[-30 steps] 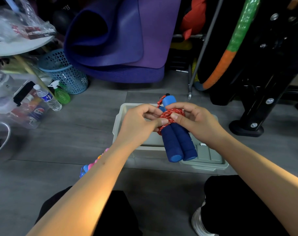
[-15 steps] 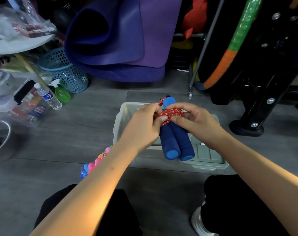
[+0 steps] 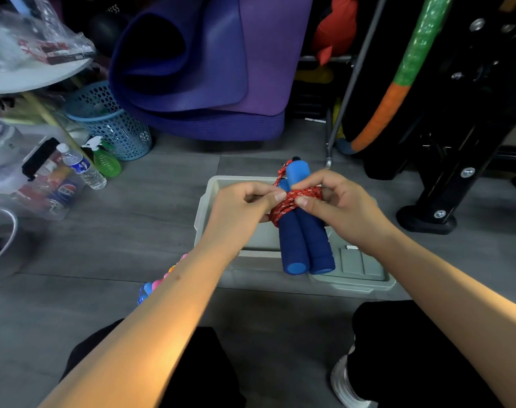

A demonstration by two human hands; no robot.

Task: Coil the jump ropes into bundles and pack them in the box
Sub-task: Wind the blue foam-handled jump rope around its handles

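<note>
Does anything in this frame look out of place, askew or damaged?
Nothing looks damaged or spilled. One oddity: a string of pink and blue beads lies on the grey floor, not in the pale grey plastic box. The left hand and right hand pinch the red cord wound around two blue foam handles.

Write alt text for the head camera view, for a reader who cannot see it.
Two hands hold a jump rope bundle over an open grey box on the floor: the left hand and right hand pinch red cord wound around two blue foam handles. A second, multicoloured beaded rope shows beside the left forearm.
</note>
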